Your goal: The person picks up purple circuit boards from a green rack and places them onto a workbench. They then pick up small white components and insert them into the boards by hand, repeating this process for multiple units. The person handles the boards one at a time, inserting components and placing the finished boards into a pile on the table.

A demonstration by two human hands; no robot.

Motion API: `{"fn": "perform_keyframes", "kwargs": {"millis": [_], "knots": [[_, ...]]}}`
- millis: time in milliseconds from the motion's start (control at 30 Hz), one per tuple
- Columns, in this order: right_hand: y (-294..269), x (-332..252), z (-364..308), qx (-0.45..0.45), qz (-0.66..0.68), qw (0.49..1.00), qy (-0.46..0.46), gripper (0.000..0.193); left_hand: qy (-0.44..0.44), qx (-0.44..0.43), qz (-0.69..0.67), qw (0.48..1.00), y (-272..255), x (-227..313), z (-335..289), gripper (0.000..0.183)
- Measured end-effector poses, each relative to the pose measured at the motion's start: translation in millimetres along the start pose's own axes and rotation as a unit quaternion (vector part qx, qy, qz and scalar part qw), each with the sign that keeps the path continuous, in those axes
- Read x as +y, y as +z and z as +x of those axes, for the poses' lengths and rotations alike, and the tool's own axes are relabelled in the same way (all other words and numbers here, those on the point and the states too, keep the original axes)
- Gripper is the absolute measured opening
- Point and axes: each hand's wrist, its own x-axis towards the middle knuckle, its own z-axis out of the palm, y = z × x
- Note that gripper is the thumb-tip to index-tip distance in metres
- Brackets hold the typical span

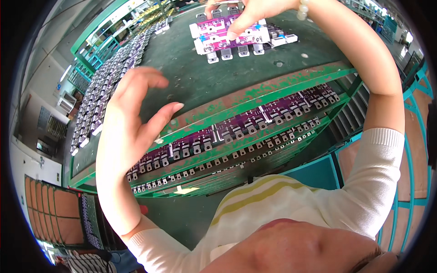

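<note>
My right hand (pixel 250 16) reaches to the top of the view, with its thumb lying over a purple circuit board (pixel 210 32). The fingers go behind the board's far edge, so they are mostly hidden. White connectors sit at the board's ends, and metal tabs with holes stick out along both long sides. Beside it, partly covered, more white and dark parts (pixel 278 38) lie on the dark green top (pixel 200 82). My left hand (pixel 136 98) hovers over the left part of the top, thumb and fingers apart, holding nothing.
Long rows of similar boards (pixel 111 79) line the left side of the top. A worn green metal edge (pixel 255 98) runs along its front. Below it, shelves hold more purple boards (pixel 250 125). Teal-framed racks (pixel 407 182) stand at the right.
</note>
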Motion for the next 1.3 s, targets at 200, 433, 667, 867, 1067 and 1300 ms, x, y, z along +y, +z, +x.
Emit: {"fn": "perform_keyframes", "kwargs": {"millis": [200, 433, 667, 867, 1067, 1300], "knots": [[-4, -19, 0, 0.046, 0.038, 0.995, -0.074, 0.041, -0.143, 0.016, -0.175, 0.974, 3, 5, 57, 0.078], [7, 1, -9, 0.103, 0.114, 0.984, -0.094, 0.032, -0.149, -0.094, -0.336, 0.925, 28, -18, 96, 0.057], [-15, 16, -28, 0.041, 0.173, 0.984, 0.014, 0.017, -0.144, -0.046, -0.376, 0.914, 29, -35, 70, 0.055], [-12, 17, -34, 0.052, 0.207, 0.977, 0.025, 0.016, -0.127, -0.047, -0.365, 0.921, 31, -41, 73, 0.056], [-11, 11, -32, 0.031, 0.197, 0.979, 0.047, 0.023, -0.173, -0.045, -0.441, 0.88, 33, -51, 66, 0.05], [-4, 10, -30, 0.06, 0.157, 0.986, -0.01, 0.025, -0.185, -0.046, -0.432, 0.882, 28, -51, 63, 0.047]]}}
